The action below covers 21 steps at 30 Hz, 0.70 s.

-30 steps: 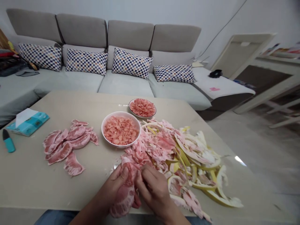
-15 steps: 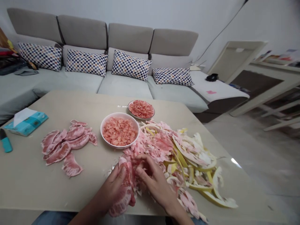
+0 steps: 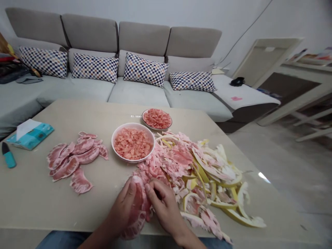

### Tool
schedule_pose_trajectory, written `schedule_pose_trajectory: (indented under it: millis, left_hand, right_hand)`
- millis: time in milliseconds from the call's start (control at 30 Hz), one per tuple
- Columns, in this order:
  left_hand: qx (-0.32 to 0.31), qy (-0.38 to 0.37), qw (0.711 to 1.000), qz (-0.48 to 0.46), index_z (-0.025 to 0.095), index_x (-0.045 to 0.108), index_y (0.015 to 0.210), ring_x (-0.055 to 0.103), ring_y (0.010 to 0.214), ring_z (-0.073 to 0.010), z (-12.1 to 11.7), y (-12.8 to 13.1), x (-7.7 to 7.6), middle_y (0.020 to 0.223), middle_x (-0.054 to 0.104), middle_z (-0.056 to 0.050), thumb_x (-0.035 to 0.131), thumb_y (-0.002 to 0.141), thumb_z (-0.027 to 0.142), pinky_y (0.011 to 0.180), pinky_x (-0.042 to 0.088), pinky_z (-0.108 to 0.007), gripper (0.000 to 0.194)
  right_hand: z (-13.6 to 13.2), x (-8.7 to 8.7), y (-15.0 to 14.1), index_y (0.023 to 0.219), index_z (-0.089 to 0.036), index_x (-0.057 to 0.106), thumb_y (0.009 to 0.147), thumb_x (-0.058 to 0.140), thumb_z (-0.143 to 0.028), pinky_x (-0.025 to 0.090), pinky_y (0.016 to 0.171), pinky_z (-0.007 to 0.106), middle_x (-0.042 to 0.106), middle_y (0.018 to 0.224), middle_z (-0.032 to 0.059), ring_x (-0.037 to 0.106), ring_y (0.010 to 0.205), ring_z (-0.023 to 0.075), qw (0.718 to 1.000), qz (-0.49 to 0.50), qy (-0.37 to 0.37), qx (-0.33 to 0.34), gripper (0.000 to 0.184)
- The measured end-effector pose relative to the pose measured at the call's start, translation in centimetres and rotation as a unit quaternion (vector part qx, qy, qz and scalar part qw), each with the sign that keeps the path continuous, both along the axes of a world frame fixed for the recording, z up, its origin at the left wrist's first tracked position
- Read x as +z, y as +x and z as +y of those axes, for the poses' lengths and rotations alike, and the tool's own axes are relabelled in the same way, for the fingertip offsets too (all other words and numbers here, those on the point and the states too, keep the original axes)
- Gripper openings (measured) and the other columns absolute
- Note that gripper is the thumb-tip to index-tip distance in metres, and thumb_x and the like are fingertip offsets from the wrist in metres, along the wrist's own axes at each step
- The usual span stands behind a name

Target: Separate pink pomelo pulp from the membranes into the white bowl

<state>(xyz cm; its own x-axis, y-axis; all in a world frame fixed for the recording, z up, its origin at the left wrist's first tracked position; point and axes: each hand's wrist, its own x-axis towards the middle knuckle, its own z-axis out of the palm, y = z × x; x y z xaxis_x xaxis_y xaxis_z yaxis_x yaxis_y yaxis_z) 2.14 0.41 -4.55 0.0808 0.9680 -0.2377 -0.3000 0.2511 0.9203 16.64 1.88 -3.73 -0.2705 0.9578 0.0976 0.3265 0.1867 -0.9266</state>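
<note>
My left hand [image 3: 122,200] is closed around a pink pomelo segment [image 3: 136,216] near the table's front edge, its thumb lying along the upper side. At that segment's right edge, my right hand [image 3: 166,204] pinches the skin between thumb and bent forefinger. The fingers partly hide what they grip. Just beyond both hands lies a heap of torn pink membrane [image 3: 178,155], mixed with yellow-green pomelo rind [image 3: 238,211] on the right. A white bowl [image 3: 113,147] of peeled pomelo flesh stands ahead of the left hand.
Several unpeeled pomelo segments [image 3: 86,157] lie in a pile on the left. A dark-rimmed plate [image 3: 171,125] of flesh stands behind the bowl. At the table's left edge are a teal-handled knife [image 3: 9,159] and a tissue pack [image 3: 33,136]. A sofa [image 3: 137,95] lines the far side.
My right hand has drawn in against the segment, and its fingers have closed into a pinch at the edge. The left hand keeps its hold. The view has shifted slightly.
</note>
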Motion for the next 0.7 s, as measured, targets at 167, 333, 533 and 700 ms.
schedule_pose_trajectory:
  millis: [167, 333, 533, 700]
  left_hand:
    - [0.053, -0.044, 0.997, 0.03, 0.015, 0.061, 0.113, 0.046, 0.126, -0.0258, 0.7, -1.2, 0.3, 0.125, 0.061, -0.012, 0.047, 0.086, 0.057, 0.108, 0.03, -0.035, 0.053]
    - [0.075, -0.035, 0.997, 0.013, 0.015, 0.062, 0.109, 0.055, 0.116, -0.0259, 0.4, -0.8, 0.1, 0.112, 0.068, -0.01, 0.048, 0.084, 0.06, 0.102, 0.038, -0.035, 0.053]
    - [0.103, -0.055, 0.991, -0.066, 0.018, 0.06, 0.088, 0.066, 0.076, -0.0209, 0.9, -1.2, 1.1, 0.079, 0.069, -0.004, 0.053, 0.078, 0.065, 0.07, 0.053, -0.032, 0.048]
    - [0.099, -0.05, 0.981, -0.158, 0.021, 0.049, 0.092, 0.054, 0.041, -0.0119, 1.6, -2.0, 2.3, 0.066, 0.06, 0.002, 0.05, 0.078, 0.069, 0.037, 0.04, -0.023, 0.05]
  right_hand:
    - [-0.2, -0.7, -0.2, 0.064, -0.02, 0.045, 0.095, 0.043, -0.042, 0.035, 0.056, 0.025, 0.05, 0.061, -0.0004, 0.047, 0.06, 0.0136, 0.999, 0.02, -0.013, -0.03, 0.038]
    - [-0.6, -0.5, -0.5, 0.062, -0.02, 0.047, 0.096, 0.042, -0.037, 0.036, 0.055, 0.025, 0.052, 0.059, 0.0001, 0.049, 0.056, 0.0129, 0.998, 0.013, 0.037, -0.047, 0.038]
    - [-0.4, 0.5, 1.0, 0.062, -0.021, 0.045, 0.096, 0.043, -0.04, 0.035, 0.05, 0.024, 0.049, 0.054, -0.002, 0.044, 0.05, 0.0121, 0.99, 0.037, 0.067, -0.121, 0.039]
    - [1.6, 1.5, 3.6, 0.064, -0.021, 0.046, 0.095, 0.045, -0.038, 0.038, 0.052, 0.025, 0.051, 0.059, -0.0009, 0.047, 0.054, 0.0133, 0.985, -0.01, 0.071, -0.159, 0.036]
